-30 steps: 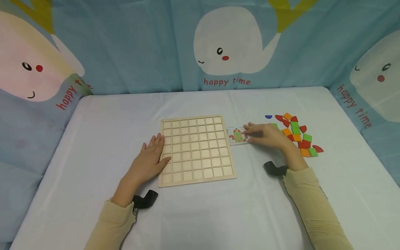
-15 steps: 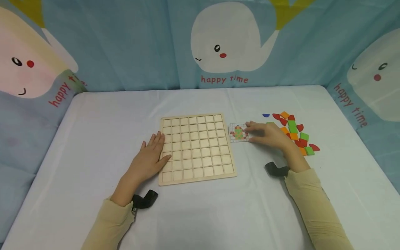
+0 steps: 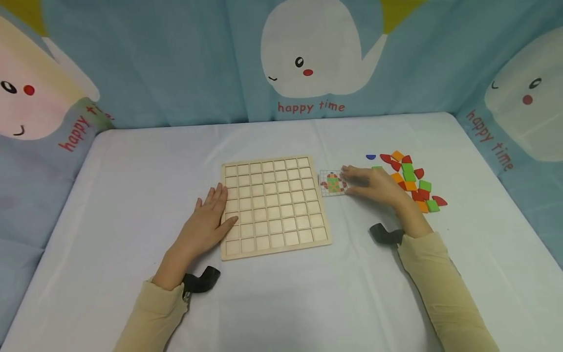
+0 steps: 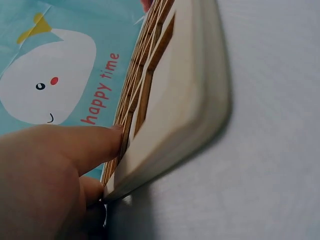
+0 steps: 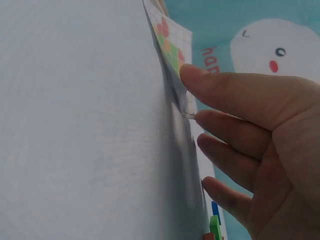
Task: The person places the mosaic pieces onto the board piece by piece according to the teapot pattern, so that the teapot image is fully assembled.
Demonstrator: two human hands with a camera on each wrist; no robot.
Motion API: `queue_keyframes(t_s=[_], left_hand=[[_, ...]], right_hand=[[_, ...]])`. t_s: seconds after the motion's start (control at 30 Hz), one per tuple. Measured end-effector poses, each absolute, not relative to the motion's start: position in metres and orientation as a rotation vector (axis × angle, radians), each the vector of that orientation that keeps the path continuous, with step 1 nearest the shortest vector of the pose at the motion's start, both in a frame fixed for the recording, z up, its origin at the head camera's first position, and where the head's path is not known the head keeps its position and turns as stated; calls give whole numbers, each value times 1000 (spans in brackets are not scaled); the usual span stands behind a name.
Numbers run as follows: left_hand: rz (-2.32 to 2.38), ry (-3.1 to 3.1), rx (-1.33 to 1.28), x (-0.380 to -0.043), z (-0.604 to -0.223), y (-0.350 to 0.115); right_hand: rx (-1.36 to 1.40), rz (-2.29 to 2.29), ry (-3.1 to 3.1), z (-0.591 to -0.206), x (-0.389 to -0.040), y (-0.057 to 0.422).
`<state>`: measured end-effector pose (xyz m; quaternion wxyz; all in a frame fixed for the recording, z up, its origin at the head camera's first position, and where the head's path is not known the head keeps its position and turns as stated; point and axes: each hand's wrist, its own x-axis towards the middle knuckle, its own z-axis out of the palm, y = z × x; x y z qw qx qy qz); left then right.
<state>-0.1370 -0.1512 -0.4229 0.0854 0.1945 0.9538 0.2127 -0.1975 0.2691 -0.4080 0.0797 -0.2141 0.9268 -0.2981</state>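
Observation:
A light wooden board [image 3: 272,205] with a grid of square recesses lies on the white table. My left hand [image 3: 204,222] rests flat at its left edge, fingers straight along the rim and thumb over the frame. In the left wrist view, the thumb [image 4: 95,145] lies on the board's edge. A small pattern card [image 3: 333,183], gridded and printed with a red, green and orange figure, lies right beside the board. My right hand [image 3: 374,186] holds the card's right end between thumb and fingertips; in the right wrist view the thumb presses at the card's edge [image 5: 175,55].
Flat red, green and orange pieces [image 3: 409,176] lie in a loose group right of the right hand, squares and rounded wedges. A blue half-round piece [image 3: 371,157] sits behind them. A blue curtain with whale prints [image 3: 246,58] hangs around the table's back and sides.
The head view has shifted slightly. The card has turned a little and moved slightly back beside the board with my right hand. My left hand stays on the board.

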Motion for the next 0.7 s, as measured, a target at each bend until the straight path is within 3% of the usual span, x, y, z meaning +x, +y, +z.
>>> queue_keyframes(t_s=[0.43,0.7], left_hand=[[656,2851,593,-139,-426,-152],[671,2853,600,-140,-428,-152]], right_hand=[[-591,-992,2753,-405,-197,265],[-309,-1130,2830,-404,-196,274]])
